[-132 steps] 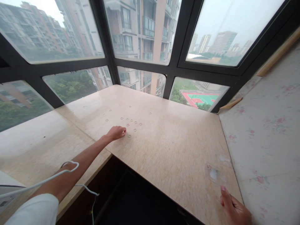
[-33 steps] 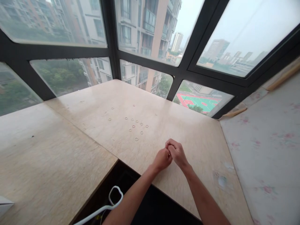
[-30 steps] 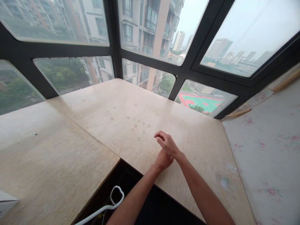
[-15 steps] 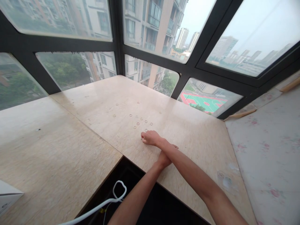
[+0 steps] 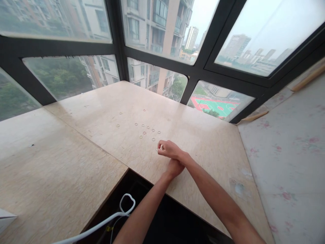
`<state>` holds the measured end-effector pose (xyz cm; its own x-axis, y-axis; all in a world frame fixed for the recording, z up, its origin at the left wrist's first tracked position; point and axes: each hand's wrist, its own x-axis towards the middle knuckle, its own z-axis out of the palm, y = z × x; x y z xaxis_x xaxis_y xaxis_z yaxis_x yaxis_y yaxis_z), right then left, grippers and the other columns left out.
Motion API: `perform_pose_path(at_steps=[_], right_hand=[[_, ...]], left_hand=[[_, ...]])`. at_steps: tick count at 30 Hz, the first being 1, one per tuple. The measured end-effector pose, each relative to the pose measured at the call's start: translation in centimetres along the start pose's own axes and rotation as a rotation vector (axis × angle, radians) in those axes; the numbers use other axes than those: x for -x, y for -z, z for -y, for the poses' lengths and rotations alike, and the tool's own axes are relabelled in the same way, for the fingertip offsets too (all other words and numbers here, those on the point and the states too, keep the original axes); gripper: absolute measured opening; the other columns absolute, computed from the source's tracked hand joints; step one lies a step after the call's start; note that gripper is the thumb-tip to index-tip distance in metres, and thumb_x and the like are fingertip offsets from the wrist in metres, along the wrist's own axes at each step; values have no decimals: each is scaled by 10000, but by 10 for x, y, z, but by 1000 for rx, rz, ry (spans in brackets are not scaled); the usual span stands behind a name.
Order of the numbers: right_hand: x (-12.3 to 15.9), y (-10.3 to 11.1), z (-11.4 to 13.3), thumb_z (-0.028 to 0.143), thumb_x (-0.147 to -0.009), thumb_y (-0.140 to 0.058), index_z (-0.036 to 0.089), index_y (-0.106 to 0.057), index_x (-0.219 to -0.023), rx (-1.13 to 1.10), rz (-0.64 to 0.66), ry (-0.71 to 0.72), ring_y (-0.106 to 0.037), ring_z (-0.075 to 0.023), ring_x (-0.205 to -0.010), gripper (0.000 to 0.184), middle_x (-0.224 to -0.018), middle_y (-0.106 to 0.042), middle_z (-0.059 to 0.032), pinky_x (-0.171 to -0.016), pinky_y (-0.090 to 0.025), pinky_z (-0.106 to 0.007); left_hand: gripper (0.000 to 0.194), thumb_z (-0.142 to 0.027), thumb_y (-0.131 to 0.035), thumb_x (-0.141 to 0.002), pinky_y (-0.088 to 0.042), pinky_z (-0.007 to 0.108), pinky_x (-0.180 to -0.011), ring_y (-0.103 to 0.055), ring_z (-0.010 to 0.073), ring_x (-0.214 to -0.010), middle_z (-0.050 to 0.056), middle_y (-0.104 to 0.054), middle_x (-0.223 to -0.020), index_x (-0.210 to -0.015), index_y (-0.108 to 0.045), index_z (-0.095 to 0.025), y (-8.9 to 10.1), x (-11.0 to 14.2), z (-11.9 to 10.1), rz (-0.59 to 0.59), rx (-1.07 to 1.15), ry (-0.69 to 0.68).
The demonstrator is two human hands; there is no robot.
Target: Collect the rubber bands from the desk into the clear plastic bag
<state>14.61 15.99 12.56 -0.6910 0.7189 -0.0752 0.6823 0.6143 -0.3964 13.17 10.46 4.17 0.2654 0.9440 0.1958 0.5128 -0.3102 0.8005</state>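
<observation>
My right hand (image 5: 169,149) is over the pale tabletop, thumb and forefinger pinched together in a loop. At their tips the edge of a small thin ring (image 5: 156,149) shows, like a little elastic band. My left hand (image 5: 176,167) lies beneath the right wrist, touching or very close to it, and its fingers are hidden. Just ahead of the right hand is a thin dark ring (image 5: 153,139). Farther off, several similar rings lie flat and scattered, among them a red ring (image 5: 144,133) and a yellowish ring (image 5: 141,137).
The pale wood-patterned tabletop (image 5: 101,169) has a cut-out corner in front, where a white cable (image 5: 101,227) hangs. A clear plastic bag (image 5: 239,188) lies at right by the flowered wall (image 5: 284,162). A white box (image 5: 6,218) stands at left. Dark-framed windows (image 5: 157,57) border the back.
The view has shifted slightly. My right hand has drawn back to the right, away from the scattered rings. The left fingertips, earlier showing past the right forearm, are now hidden.
</observation>
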Motion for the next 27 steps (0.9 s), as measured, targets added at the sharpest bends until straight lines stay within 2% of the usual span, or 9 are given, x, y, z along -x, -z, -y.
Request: perform_pose_path(at_steps=[2, 4, 6, 7, 10, 16, 21, 24, 27], right_hand=[[15, 7, -7, 227, -791, -506, 197, -565, -838, -103, -94, -26, -478, -95, -537, 81, -566, -542, 57, -545, -331, -203], [33, 13, -17, 234, -798, -487, 198, -523, -778, -278, -228, -71, -401, -81, -464, 55, -489, -442, 87, -501, -304, -200], [54, 18, -28, 256, -800, -487, 204, -483, -735, -461, -361, -131, -338, -73, -425, 84, -462, -380, 100, -454, -264, -199], [65, 20, -35, 270, -803, -490, 207, -470, -729, -524, -412, -165, -320, -70, -416, 100, -460, -371, 101, -438, -247, -199], [106, 23, -56, 327, -817, -511, 210, -466, -738, -632, -535, -277, -279, -64, -400, 149, -449, -360, 103, -409, -199, -199], [214, 13, -97, 450, -799, -581, 195, -528, -768, -609, -857, -580, -215, -57, -402, 262, -450, -277, 114, -399, -147, -198], [296, 4, -116, 474, -800, -571, 188, -554, -800, -396, -1142, -848, -256, -71, -416, 287, -465, -351, 93, -406, -182, -201], [325, 4, -125, 468, -816, -536, 189, -589, -809, -185, -1133, -971, -286, -86, -415, 284, -451, -353, 87, -425, -215, -211], [338, 5, -133, 447, -804, -524, 192, -646, -781, -7, -900, -1011, -345, -101, -412, 284, -433, -381, 71, -443, -219, -226]], left_hand=[[361, -60, -426, -782, -484, 380, -847, -565, 280, -1029, 120, -612, -1109, -1125, -512, -133, 0, 0, 0, -89, 36, 39], [273, -103, -453, -798, -500, 327, -765, -597, 237, -943, 100, -646, -1021, -1052, -548, -135, 2, 0, -2, -140, 95, 54], [161, -162, -439, -841, -485, 286, -665, -611, 187, -767, 65, -663, -828, -881, -593, -139, 5, -1, -6, -119, 122, 55], [189, -190, -426, -862, -470, 274, -639, -600, 167, -700, 49, -653, -753, -808, -600, -144, 7, -2, -8, -104, 122, 52], [249, -256, -425, -896, -454, 263, -662, -596, 146, -690, 36, -665, -746, -800, -633, -158, 11, -3, -11, -119, 132, 14], [231, -275, -454, -892, -484, 276, -691, -637, 161, -748, 61, -701, -843, -895, -658, -167, 10, -3, -8, -112, 138, -22], [240, -306, -469, -883, -510, 274, -654, -654, 170, -734, 65, -711, -850, -908, -667, -173, 9, -5, -5, -108, 121, -47], [252, -329, -476, -876, -515, 266, -624, -661, 176, -733, 65, -713, -852, -917, -668, -171, 9, -6, -4, -102, 120, -24], [266, -346, -478, -872, -517, 264, -604, -665, 181, -735, 66, -714, -851, -922, -668, -167, 11, -6, -5, -97, 114, 3]])
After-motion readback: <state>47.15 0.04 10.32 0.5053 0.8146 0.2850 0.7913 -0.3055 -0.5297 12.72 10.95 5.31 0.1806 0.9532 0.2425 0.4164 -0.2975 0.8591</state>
